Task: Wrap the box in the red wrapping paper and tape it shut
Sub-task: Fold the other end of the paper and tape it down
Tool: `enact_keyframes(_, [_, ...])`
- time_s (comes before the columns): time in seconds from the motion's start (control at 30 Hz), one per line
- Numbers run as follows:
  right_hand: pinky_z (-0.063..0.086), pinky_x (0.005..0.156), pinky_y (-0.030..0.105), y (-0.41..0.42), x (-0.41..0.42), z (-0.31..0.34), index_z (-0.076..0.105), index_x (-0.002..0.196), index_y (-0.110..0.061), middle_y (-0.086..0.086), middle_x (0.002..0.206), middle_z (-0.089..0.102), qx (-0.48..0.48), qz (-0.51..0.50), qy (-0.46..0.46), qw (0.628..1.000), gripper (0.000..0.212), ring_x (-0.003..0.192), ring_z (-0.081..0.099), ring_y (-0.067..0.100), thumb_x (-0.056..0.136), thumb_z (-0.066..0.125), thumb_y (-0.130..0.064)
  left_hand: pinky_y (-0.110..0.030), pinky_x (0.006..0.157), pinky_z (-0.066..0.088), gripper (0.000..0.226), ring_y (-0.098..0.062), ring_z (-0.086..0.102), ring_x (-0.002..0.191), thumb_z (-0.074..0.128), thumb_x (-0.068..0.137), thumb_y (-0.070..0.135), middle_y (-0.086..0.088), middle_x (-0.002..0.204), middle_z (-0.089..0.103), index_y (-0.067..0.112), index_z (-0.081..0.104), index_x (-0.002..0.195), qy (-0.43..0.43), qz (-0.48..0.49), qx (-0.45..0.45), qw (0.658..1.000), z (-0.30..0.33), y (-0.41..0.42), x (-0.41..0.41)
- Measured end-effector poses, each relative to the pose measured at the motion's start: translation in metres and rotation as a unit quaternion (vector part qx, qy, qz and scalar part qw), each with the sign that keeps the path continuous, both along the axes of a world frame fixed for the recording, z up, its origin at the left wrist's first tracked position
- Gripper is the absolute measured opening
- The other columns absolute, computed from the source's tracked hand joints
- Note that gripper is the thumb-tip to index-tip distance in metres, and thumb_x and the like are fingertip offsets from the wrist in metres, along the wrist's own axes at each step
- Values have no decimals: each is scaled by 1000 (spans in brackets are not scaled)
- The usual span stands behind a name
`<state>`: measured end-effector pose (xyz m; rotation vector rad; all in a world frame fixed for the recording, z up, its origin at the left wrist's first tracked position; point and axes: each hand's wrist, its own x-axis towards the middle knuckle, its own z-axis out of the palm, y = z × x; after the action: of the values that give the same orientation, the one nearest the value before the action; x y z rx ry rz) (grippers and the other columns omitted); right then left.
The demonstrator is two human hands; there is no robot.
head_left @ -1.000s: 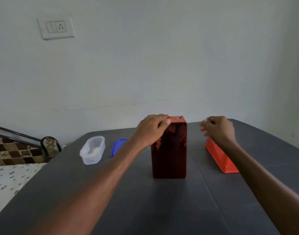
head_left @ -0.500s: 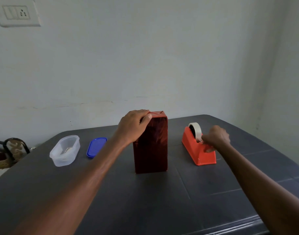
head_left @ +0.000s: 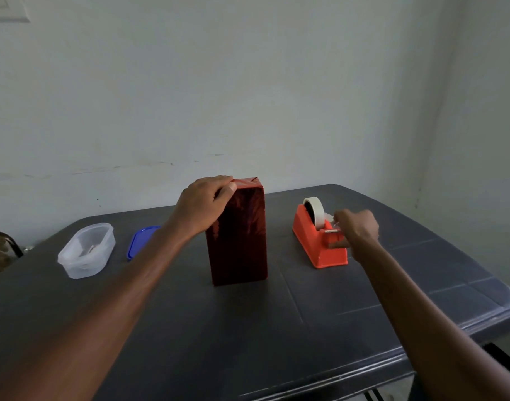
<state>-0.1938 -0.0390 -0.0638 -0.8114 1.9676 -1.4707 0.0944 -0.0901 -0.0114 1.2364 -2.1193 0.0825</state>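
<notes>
A tall box wrapped in shiny red paper [head_left: 239,238] stands upright in the middle of the dark table [head_left: 248,328]. My left hand [head_left: 204,206] grips its top left edge, thumb against the near face and fingers over the folded paper on top. To the right sits an orange tape dispenser [head_left: 314,241] with a roll of pale tape [head_left: 314,211]. My right hand [head_left: 356,230] is at the dispenser's near end by the cutter, fingers curled and pinching the strip of tape coming off the roll.
A clear plastic tub [head_left: 87,250] and its blue lid [head_left: 141,241] lie at the left of the table. The table's rounded right edge [head_left: 508,302] is close to my right arm. A chair back [head_left: 2,250] shows at far left.
My right hand moved from beside the box down to the dispenser and now pinches tape at the cutter. My left hand has stayed on the box top. The view shifted right.
</notes>
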Motion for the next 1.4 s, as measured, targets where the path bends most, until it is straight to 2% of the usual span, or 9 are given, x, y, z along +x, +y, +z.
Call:
enact_keyframes(0.1, [62, 76, 47, 7, -1, -27, 70, 70, -1, 10, 65, 72, -36, -24, -10, 999, 19, 57, 73, 29, 74, 61, -17, -38, 108, 39, 40, -19, 51, 133, 41, 106, 37, 2, 139, 60, 20, 61, 136, 1, -1, -1, 1000, 0, 2, -1])
enact_keyframes(0.2, [52, 65, 34, 14, -1, -42, 69, 60, -10, 6, 62, 67, -43, -24, 17, 999, 18, 64, 63, 22, 76, 73, -19, -38, 107, 38, 40, -20, 51, 133, 41, 106, 36, 1, 139, 61, 20, 61, 136, 0, -1, 2, 1000, 2, 4, -1])
enact_keyframes(0.37, [59, 88, 53, 6, -11, -68, 76, 68, -13, 9, 75, 75, -52, 16, -45, 997, 18, 79, 70, 26, 80, 84, -23, -37, 108, 37, 40, -20, 50, 133, 41, 106, 36, 1, 140, 60, 20, 60, 137, 2, -3, 6, 1000, 3, 7, -1])
enact_keyframes(0.8, [54, 81, 43, 11, 17, -88, 72, 69, -16, 7, 79, 68, -100, -55, -156, 981, 17, 77, 58, 20, 84, 80, -19, -39, 111, 37, 42, -19, 48, 136, 41, 105, 39, 1, 142, 58, 20, 58, 139, 4, -11, 11, 1000, 1, 7, 1])
enact_keyframes(0.97, [46, 65, 38, 18, 27, -49, 72, 63, -15, 5, 62, 64, -185, 3, -39, 982, 25, 62, 53, 18, 87, 74, -19, -36, 107, 39, 47, -19, 51, 132, 39, 103, 45, 2, 139, 61, 20, 60, 137, -1, -4, 9, 1000, 0, 7, -2])
enact_keyframes(1.1, [42, 51, 25, 11, 56, 23, 73, 74, -14, -2, 56, 61, -255, 118, 52, 958, 17, 51, 50, 9, 89, 74, -20, -32, 106, 39, 61, -19, 52, 132, 33, 92, 52, 1, 138, 61, 19, 62, 135, 6, 14, 19, 1000, 2, 9, -7])
enact_keyframes(1.17, [48, 51, 22, -1, 78, 61, 75, 83, -7, 4, 62, 66, -278, 203, 82, 935, 10, 52, 55, 11, 90, 73, -14, -33, 104, 42, 61, -21, 55, 128, 32, 93, 54, 0, 135, 64, 20, 63, 133, 1, 19, 23, 1000, 1, 9, -1])
enact_keyframes(1.27, [58, 61, 28, -22, 97, 101, 75, 84, -7, 10, 67, 70, -254, 307, 143, 906, 6, 59, 67, 19, 89, 74, -10, -34, 98, 43, 52, -23, 57, 121, 37, 100, 50, -3, 129, 66, 18, 63, 131, 9, 9, 29, 999, 1, 9, -1])
enact_keyframes(1.4, [60, 60, 27, -49, 117, 122, 76, 86, -5, 12, 73, 72, -153, 385, 219, 884, 5, 64, 73, 26, 89, 72, -6, -30, 90, 42, 41, -23, 59, 118, 47, 103, 41, -5, 126, 67, 16, 64, 131, 46, -8, 39, 998, 1, 6, 0])
